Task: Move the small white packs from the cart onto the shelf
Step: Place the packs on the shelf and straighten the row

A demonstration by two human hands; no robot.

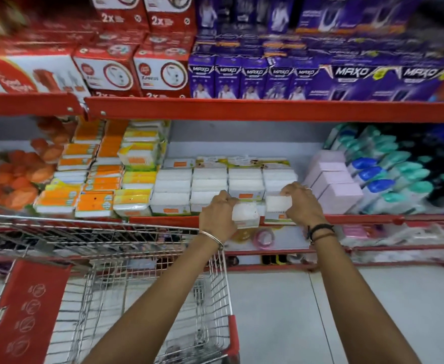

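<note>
My left hand (217, 214) grips a small white pack (245, 214) at the front edge of the middle shelf (163, 220). My right hand (302, 202) holds another small white pack (277, 203) just right of it, over the shelf's front. Behind both hands, rows of stacked white packs (210, 183) fill the shelf's centre. The wire cart (116, 258) with red trim stands below my left arm; its inside is blurred and I see no packs in it.
Orange and yellow packs (97, 179) lie left of the white stacks, pink boxes (334, 182) and blue-capped bottles (389, 169) to the right. Red and purple cartons (242, 77) fill the shelf above. A lower shelf (268, 240) holds small items. Grey floor (294, 311) lies right of the cart.
</note>
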